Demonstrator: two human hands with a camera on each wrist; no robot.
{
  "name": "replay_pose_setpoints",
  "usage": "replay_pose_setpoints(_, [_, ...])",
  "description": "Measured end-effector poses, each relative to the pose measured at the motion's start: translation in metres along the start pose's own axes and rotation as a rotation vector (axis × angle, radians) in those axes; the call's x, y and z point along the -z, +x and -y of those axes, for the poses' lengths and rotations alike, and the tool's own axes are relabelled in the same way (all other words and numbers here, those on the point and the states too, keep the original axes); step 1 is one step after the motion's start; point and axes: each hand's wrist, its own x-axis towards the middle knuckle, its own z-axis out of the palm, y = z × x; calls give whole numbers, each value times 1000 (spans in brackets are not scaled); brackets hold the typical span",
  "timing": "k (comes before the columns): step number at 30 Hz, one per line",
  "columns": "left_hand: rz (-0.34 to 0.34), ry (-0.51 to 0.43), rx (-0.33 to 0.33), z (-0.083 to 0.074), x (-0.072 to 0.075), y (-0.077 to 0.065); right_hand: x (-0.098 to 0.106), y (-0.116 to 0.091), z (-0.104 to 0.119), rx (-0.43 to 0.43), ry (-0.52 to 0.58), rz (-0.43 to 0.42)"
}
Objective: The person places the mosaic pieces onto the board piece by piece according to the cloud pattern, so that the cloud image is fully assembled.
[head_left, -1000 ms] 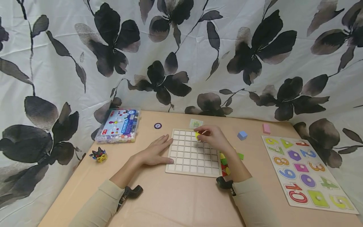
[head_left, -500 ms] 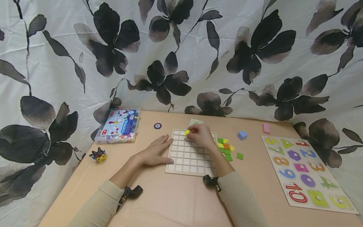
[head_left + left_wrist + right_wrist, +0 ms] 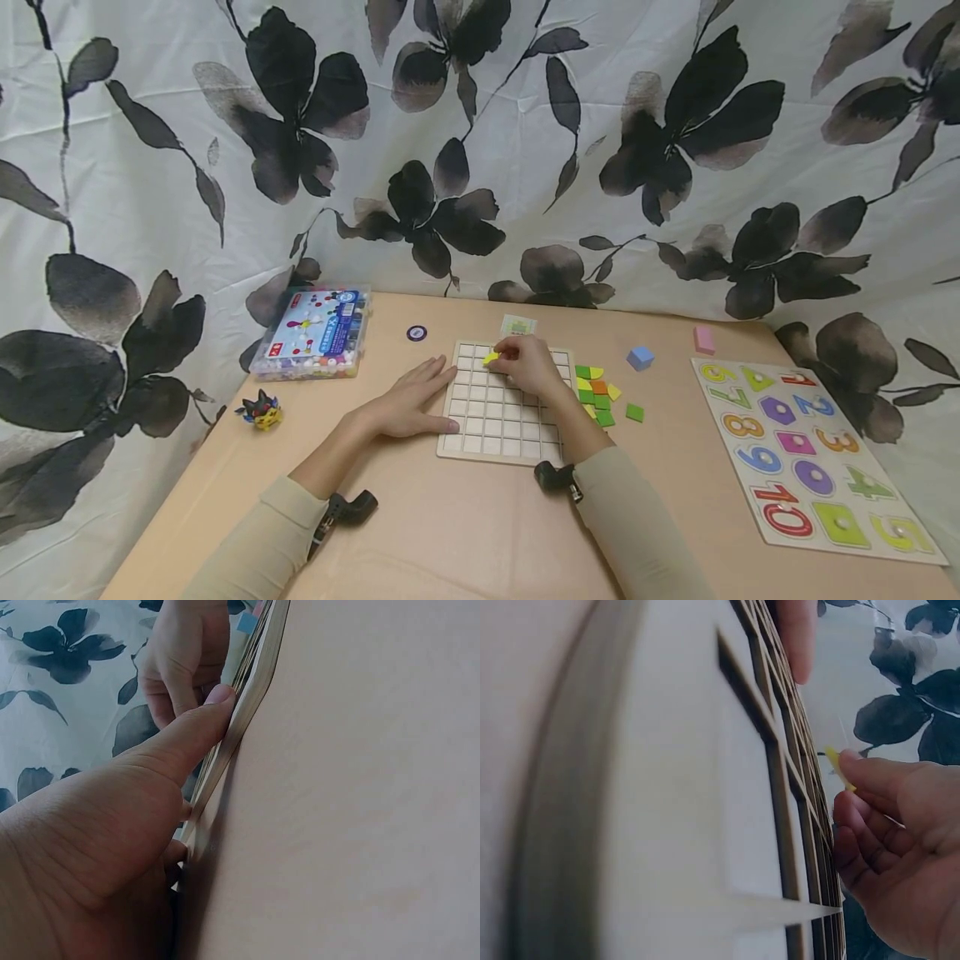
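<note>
In the head view, a wooden grid board (image 3: pixel 491 429) with square cells lies at the middle of the table. My left hand (image 3: pixel 408 404) lies spread at its left side, its straight fingers and thumb touching the board's edge. Seen from the left wrist, the thumb (image 3: pixel 199 724) rests along the board's rim. Over the board's upper part, my right hand (image 3: pixel 531 365) pinches a small yellow tile (image 3: pixel 491 358) between thumb and index finger. The right wrist view shows this yellow tile (image 3: pixel 840 766) tilted at the fingertips, close over the grid; its full outline is partly hidden by them.
Several green, yellow and orange tiles (image 3: pixel 598 388) lie right of the board. Behind it is a small patterned card (image 3: pixel 519 324). Around stand a clear bead box (image 3: pixel 311 333), a small figure (image 3: pixel 261 410), a round token (image 3: pixel 417 333), a blue block (image 3: pixel 641 358) and a number puzzle (image 3: pixel 810 458).
My right hand has moved left across the board with the yellow tile, uncovering the tiles at the right. The yellow tile has tilted and come slightly nearer. My left hand has stayed put.
</note>
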Motion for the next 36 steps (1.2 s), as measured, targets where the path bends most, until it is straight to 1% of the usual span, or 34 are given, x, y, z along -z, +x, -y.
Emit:
replay_pose_setpoints(3, [0, 1, 0, 0, 0, 1, 1, 0, -4, -7, -15, 9])
replay_pose_setpoints(7, [-1, -3, 2, -2, 1, 1, 3, -1, -7, 7, -49, 30])
replay_pose_setpoints(11, [-6, -5, 0, -2, 1, 0, 3, -1, -6, 12, -92, 42])
replay_pose_setpoints(17, [-1, -5, 3, -2, 1, 1, 5, -1, -3, -3, -133, 49])
replay_pose_setpoints(27, [8, 9, 20, 1, 0, 1, 7, -3, 1, -8, -134, 79])
replay_pose_setpoints(31, [3, -2, 6, 1, 0, 1, 9, -4, 1, -6, -140, 98])
replay_pose_setpoints(36, [1, 7, 5, 1, 0, 1, 18, -9, 7, 24, -98, 92])
